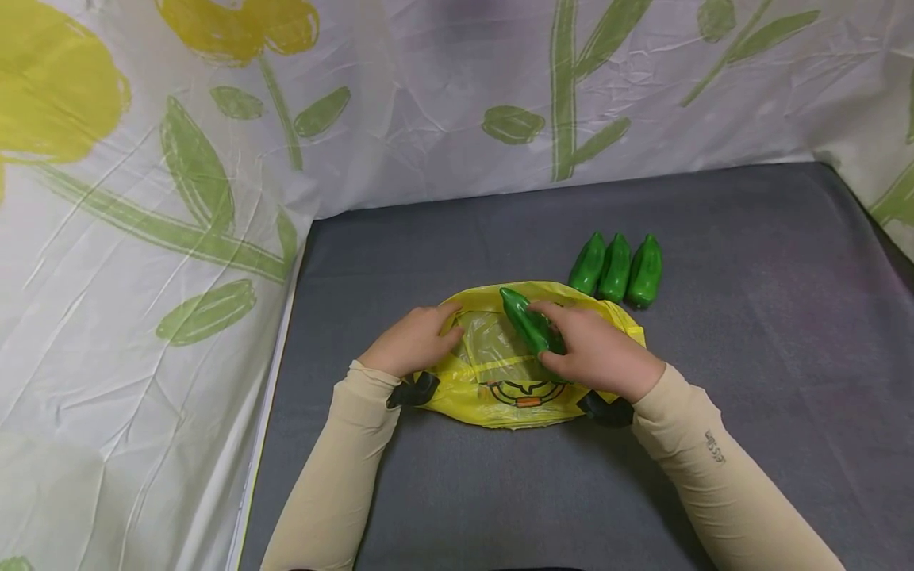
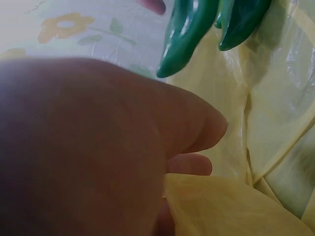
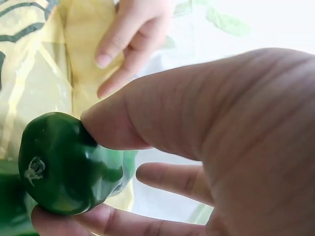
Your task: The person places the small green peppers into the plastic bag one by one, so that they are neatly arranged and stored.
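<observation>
R hand is gripping a long green pepper, thumb on one side & fingertips on the other; its narrow tip is pointing up-left, away from the person, & its blunt end, w/ a pale stem scar, is facing the R wrist cam. Pepper is sitting right over the mouth of a yellow plastic bag; can't tell if it's touching the film. L hand is resting at the bag's L rim, thumb & forefinger apart, fingers loosely extended rather than clenching. L wrist cam is also showing another green pepper, cut off at the frame's top, beside the held one.

Bag is lying mouth up, w/ a black-line print & orange patch facing the person; black strips are sticking out near both front corners. Just behind the far R rim, 3 green peppers are lying side by side, tips pointing twd the back. Beige sleeves are covering both forearms, dark lettering on the R one. Dk grey cloth is covering the table; a white sheet w/ yellow flowers & green leaves is hanging behind & at L
</observation>
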### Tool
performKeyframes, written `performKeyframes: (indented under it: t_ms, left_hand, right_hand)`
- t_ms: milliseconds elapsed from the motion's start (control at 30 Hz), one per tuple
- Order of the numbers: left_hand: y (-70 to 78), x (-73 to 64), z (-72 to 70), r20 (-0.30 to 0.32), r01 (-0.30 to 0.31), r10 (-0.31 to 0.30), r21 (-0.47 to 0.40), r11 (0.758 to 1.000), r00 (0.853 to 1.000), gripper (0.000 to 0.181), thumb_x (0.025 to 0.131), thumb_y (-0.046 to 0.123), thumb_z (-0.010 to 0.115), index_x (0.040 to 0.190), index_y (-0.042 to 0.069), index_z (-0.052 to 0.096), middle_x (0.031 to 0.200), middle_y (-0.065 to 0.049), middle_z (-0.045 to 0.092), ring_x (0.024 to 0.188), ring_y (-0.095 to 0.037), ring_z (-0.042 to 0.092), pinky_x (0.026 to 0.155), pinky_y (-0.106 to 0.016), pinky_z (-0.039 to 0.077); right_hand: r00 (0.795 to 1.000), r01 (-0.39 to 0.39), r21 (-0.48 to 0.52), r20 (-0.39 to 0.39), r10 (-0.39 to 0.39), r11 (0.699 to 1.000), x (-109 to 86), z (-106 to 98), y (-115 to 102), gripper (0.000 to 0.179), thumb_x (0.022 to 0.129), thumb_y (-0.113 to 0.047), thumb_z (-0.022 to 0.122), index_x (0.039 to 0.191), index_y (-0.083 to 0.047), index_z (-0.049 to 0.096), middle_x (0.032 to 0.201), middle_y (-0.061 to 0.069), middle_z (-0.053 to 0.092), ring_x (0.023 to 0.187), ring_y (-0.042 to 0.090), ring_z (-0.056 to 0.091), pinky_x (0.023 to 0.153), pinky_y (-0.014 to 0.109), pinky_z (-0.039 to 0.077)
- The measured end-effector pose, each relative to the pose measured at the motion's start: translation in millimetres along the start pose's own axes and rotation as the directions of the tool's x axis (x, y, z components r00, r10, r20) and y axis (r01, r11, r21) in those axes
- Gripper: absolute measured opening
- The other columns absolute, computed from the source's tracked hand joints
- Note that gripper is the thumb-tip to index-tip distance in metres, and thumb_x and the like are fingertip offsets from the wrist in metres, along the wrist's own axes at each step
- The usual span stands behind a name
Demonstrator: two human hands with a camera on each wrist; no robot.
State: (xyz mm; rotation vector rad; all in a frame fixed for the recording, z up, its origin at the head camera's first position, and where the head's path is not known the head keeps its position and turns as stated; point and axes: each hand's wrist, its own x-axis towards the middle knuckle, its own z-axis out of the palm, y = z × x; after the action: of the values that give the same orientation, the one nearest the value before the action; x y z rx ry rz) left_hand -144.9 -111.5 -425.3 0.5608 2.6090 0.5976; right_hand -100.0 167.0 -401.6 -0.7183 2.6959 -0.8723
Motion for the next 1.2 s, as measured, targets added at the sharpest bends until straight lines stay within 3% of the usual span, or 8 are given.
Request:
performKeyframes:
  t_ms: [133, 267, 533, 767, 933, 1100, 1200]
  left_hand:
    - [0.5, 0.1, -0.2, 0.000, -0.001, 0.001, -0.001, 1.000, 1.000, 0.050, 0.111, 0.026, 0.050, 0.158, 0.008, 0.047, 0.092, -0.007, 0.064, 0.068, -0.017, 0.057, 0.082, -0.038, 0.052]
    - [1.2, -0.1, -0.6, 0.006, 0.003, -0.003, -0.003, 1.000, 1.000, 0.051, 0.111, 0.026, 0.051, 0.159, 0.008, 0.046, 0.085, -0.006, 0.061, 0.062, -0.016, 0.054, 0.077, -0.037, 0.051]
    - [4.3, -2.2, -2.6, 0.016, 0.011, -0.010, -0.019, 1.000, 1.000, 0.052, 0.111, 0.025, 0.050, 0.160, 0.007, 0.044, 0.079, -0.005, 0.056, 0.054, -0.014, 0.050, 0.067, -0.035, 0.050]
    - [5.2, -2.7, -3.1, 0.017, 0.012, -0.012, -0.015, 1.000, 1.000, 0.053, 0.111, 0.025, 0.050, 0.160, 0.007, 0.043, 0.082, -0.006, 0.058, 0.054, -0.014, 0.050, 0.069, -0.036, 0.051]
    - [5.1, -2.8, -2.8, 0.017, 0.016, -0.016, -0.005, 1.000, 1.000, 0.053, 0.111, 0.026, 0.050, 0.161, 0.006, 0.042, 0.093, -0.008, 0.064, 0.058, -0.015, 0.053, 0.081, -0.039, 0.052]
    - [5.3, -3.2, -2.9, 0.014, 0.009, -0.009, 0.004, 1.000, 1.000, 0.053, 0.111, 0.026, 0.050, 0.160, 0.005, 0.043, 0.107, -0.011, 0.068, 0.065, -0.017, 0.056, 0.087, -0.041, 0.052]
    - [5.7, -2.8, -3.2, 0.013, 0.009, -0.009, 0.006, 1.000, 1.000, 0.053, 0.111, 0.026, 0.050, 0.160, 0.006, 0.043, 0.103, -0.010, 0.068, 0.066, -0.017, 0.057, 0.085, -0.039, 0.052]
  right_hand:
    - [0.999, -0.016, 0.004, 0.042, 0.016, 1.000, 0.7, 4.7, -2.7, 0.061, 0.093, -0.010, 0.071, 0.148, 0.003, 0.052, 0.108, 0.013, 0.071, 0.081, 0.019, 0.059, 0.076, 0.040, 0.053]
    - [0.997, -0.032, -0.014, 0.068, 0.032, 0.999, 1.4, 9.3, -3.6, 0.061, 0.094, -0.012, 0.072, 0.149, 0.003, 0.051, 0.128, 0.020, 0.068, 0.097, 0.024, 0.064, 0.087, 0.046, 0.054]
    - [0.990, -0.097, -0.065, 0.096, 0.103, 0.993, 0.4, 12.8, -5.5, 0.061, 0.096, -0.018, 0.072, 0.151, 0.000, 0.052, 0.135, 0.025, 0.063, 0.105, 0.031, 0.063, 0.089, 0.049, 0.054]
    - [0.985, -0.115, -0.084, 0.118, 0.124, 0.990, -0.5, 13.8, -7.6, 0.058, 0.095, -0.017, 0.070, 0.147, 0.002, 0.055, 0.126, 0.023, 0.064, 0.090, 0.024, 0.059, 0.081, 0.044, 0.053]
    - [0.984, -0.126, -0.090, 0.116, 0.136, 0.988, -0.6, 16.2, -8.2, 0.056, 0.095, -0.017, 0.069, 0.145, 0.003, 0.056, 0.124, 0.023, 0.065, 0.094, 0.025, 0.059, 0.084, 0.045, 0.052]
    - [0.984, -0.109, -0.112, 0.131, 0.123, 0.988, 0.8, 19.0, -7.5, 0.053, 0.094, -0.017, 0.072, 0.139, 0.006, 0.059, 0.108, 0.014, 0.069, 0.089, 0.023, 0.059, 0.082, 0.043, 0.052]
    - [0.984, -0.102, -0.111, 0.132, 0.117, 0.989, 1.3, 19.2, -7.0, 0.050, 0.092, -0.017, 0.074, 0.135, 0.006, 0.060, 0.098, 0.009, 0.068, 0.082, 0.020, 0.059, 0.077, 0.040, 0.052]
